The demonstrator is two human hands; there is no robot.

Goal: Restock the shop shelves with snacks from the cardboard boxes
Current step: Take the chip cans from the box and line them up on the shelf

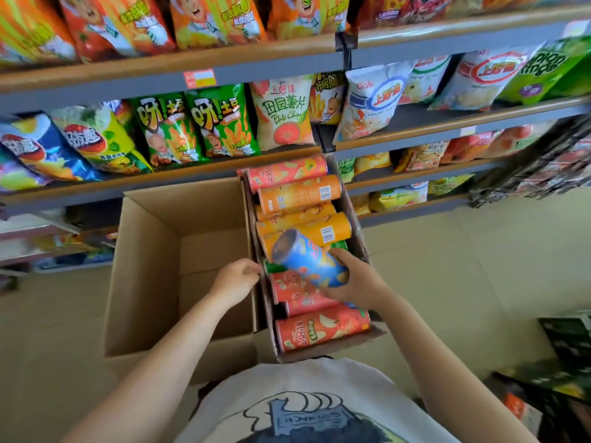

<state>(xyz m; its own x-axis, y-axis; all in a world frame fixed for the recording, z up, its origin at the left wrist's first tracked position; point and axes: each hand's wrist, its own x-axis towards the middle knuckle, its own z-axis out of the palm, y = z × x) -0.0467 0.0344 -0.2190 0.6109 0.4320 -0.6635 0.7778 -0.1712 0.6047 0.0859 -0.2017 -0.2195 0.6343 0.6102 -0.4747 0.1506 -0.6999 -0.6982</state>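
Right hand (pixel 355 282) wrapped round blue chip can (pixel 311 262), fingers curled over its lower end, can tilted w/ top end up-left, just above the red cans (pixel 319 327) & orange cans (pixel 300 193) lying in the narrow box (pixel 364 247); left hand (pixel 235 279) at the box's left wall, fingers curled at the rim, prob. steadying it, though actual grip hard to tell. Best to lift the can straight up & clear of neighbours before swinging toward the shelves (pixel 415 135), keeping the grip near mid-body so it doesn't tip. Big box (pixel 153 251) alongside looks empty, so no need to reach there.
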